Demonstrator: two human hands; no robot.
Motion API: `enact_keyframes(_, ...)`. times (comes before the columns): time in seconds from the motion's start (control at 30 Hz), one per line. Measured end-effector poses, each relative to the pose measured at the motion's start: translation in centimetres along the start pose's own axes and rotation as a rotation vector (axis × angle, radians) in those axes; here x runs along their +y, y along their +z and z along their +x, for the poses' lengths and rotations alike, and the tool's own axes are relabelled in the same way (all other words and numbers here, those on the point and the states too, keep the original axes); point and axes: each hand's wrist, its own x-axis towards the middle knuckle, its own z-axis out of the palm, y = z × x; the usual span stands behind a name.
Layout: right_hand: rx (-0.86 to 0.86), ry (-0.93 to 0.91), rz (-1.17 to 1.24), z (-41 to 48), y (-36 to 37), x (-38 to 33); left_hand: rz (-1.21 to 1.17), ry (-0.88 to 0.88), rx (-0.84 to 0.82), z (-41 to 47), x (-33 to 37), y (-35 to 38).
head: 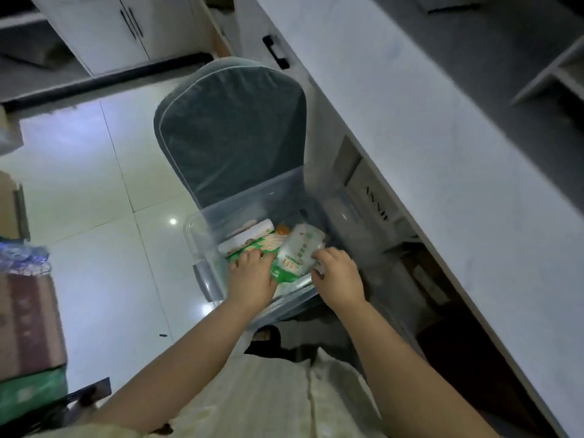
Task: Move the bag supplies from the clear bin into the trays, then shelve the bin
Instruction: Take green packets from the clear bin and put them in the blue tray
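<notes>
Two hands (pixel 252 273), several packs (pixel 297 257), one bin (pixel 202 235)

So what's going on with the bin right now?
A person is reaching into the clear bin, which sits on a chair beside the white counter. The left hand rests on a green and white packet; the right hand grips the edge of a white pouch. A white roll also lies inside. Nothing is out yet.
</notes>
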Motion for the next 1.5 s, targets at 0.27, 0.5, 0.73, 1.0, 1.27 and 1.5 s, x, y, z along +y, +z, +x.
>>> enact_keyframes(0.27,-0.169,0.117,0.032,6.2,5.8,1.3,-0.081,-0.043,-0.244,4.7,-4.1,5.2)
enact_keyframes(0.5,-0.499,0.037,-0.103,13.1,11.8,6.5,-0.135,-0.152,-0.313,10.6,-5.2,12.2)
enact_keyframes(0.73,-0.641,0.155,-0.047,16.4,18.0,10.8,-0.319,-0.316,-0.354,16.7,-4.9,18.6)
enact_keyframes(1.0,-0.590,0.166,-0.085,18.0,19.0,13.8,-0.448,-0.455,-0.350,23.9,-1.1,21.6)
enact_keyframes(1.27,-0.479,0.031,0.065,19.4,13.4,13.3,-0.711,-0.460,-0.203,22.9,-0.8,16.9)
enact_keyframes(1.5,-0.221,-0.039,0.103,18.0,8.9,12.8,-0.412,-0.108,-0.216,18.5,1.4,13.1)
